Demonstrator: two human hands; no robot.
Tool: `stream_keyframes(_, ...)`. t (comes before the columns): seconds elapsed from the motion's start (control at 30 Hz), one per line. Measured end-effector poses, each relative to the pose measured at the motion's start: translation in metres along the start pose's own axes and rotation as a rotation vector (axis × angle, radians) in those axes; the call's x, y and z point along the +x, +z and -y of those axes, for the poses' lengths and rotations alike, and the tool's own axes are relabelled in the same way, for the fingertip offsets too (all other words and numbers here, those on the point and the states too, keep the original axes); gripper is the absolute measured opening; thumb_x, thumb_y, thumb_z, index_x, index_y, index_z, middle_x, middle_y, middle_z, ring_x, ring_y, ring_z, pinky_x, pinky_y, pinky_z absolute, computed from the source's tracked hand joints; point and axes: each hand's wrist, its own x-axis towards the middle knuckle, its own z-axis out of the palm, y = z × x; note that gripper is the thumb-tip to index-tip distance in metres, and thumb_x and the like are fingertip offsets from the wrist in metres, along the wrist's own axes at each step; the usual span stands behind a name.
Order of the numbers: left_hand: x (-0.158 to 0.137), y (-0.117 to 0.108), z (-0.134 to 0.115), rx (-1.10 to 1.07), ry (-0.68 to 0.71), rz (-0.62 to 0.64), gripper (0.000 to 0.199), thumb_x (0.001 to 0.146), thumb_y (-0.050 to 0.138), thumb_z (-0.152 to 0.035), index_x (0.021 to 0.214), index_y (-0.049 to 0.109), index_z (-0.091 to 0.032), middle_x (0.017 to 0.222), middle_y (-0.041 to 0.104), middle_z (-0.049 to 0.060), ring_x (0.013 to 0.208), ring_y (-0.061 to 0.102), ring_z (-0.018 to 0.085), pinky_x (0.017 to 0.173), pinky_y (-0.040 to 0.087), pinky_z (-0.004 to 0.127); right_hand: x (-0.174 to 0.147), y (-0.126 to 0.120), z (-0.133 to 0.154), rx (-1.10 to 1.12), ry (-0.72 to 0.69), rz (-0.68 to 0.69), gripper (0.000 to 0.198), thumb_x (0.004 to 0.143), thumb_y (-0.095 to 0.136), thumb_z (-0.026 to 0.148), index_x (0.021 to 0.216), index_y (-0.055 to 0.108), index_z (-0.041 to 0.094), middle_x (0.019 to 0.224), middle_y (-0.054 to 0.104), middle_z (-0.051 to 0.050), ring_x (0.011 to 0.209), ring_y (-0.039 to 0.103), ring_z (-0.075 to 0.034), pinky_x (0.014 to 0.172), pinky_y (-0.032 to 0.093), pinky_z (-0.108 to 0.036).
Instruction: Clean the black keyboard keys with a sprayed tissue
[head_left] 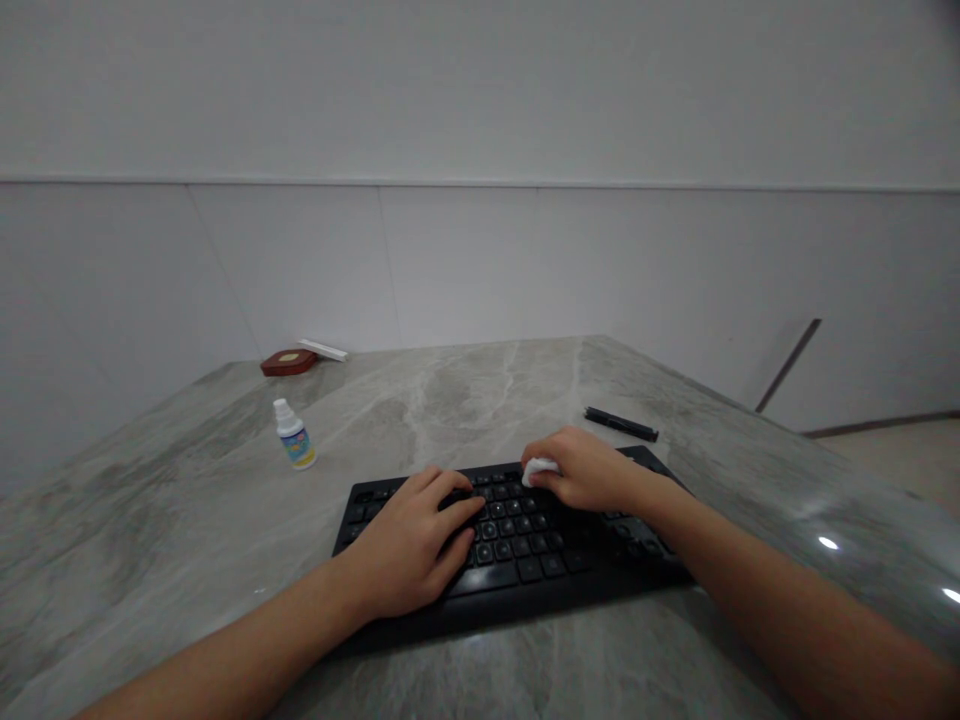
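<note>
A black keyboard [517, 545] lies on the marble-patterned table in front of me. My left hand [420, 540] rests on its left part, fingers stretched out over the keys and holding nothing. Over the upper row of keys, right of the middle, my right hand [577, 468] is closed around a small white wad [538, 468], which looks like tissue or cloth. The wad pokes out between thumb and fingers, close to or touching the keys. My right hand and forearm hide some keys on the right side.
A small white bottle [295, 436] with a blue and yellow label stands left of the keyboard. Behind the keyboard at right lies a black pen-like object [621, 424]. A reddish-brown case [289, 362] and a white flat strip [323, 350] sit near the wall.
</note>
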Motion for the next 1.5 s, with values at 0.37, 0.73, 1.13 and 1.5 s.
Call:
stream_keyframes(0.37, -0.001, 0.000, 0.001, 0.006, -0.008, 0.017, 0.035, 0.094, 0.048, -0.017, 0.126, 0.061, -0.014, 0.121, 0.055, 0.014, 0.111, 0.052, 0.027, 0.099, 0.048, 0.048, 0.001, 0.002, 0.002, 0.028, -0.084, 0.039, 0.017, 0.081, 0.061, 0.020, 0.091, 0.074, 0.022, 0.086, 0.075, -0.006, 0.085, 0.068, -0.022, 0.076, 0.043, -0.029)
stream_keyframes(0.73, 0.000, 0.000, 0.000, -0.001, -0.001, 0.004, 0.034, 0.094, 0.049, -0.017, 0.125, 0.061, -0.016, 0.119, 0.057, 0.014, 0.110, 0.054, 0.028, 0.096, 0.050, 0.049, 0.001, 0.003, 0.004, -0.045, -0.085, 0.025, 0.019, 0.081, 0.059, 0.018, 0.092, 0.074, 0.022, 0.087, 0.075, -0.006, 0.083, 0.066, -0.022, 0.072, 0.041, -0.029)
stream_keyframes(1.13, 0.000, 0.000, 0.000, 0.011, 0.002, 0.002, 0.034, 0.094, 0.048, -0.018, 0.125, 0.061, -0.015, 0.119, 0.057, 0.014, 0.109, 0.054, 0.028, 0.096, 0.050, 0.050, 0.001, 0.000, 0.005, -0.037, -0.018, 0.013, 0.019, 0.081, 0.060, 0.020, 0.093, 0.075, 0.022, 0.087, 0.075, -0.007, 0.084, 0.067, -0.023, 0.072, 0.041, -0.029)
stream_keyframes(1.5, 0.000, 0.001, 0.000, -0.006, 0.002, -0.004, 0.034, 0.094, 0.048, -0.017, 0.125, 0.061, -0.015, 0.120, 0.056, 0.014, 0.110, 0.053, 0.027, 0.097, 0.049, 0.048, -0.003, -0.013, -0.001, 0.059, -0.008, 0.052, 0.014, 0.079, 0.062, 0.019, 0.084, 0.075, 0.020, 0.080, 0.075, -0.005, 0.075, 0.067, -0.019, 0.067, 0.042, -0.027)
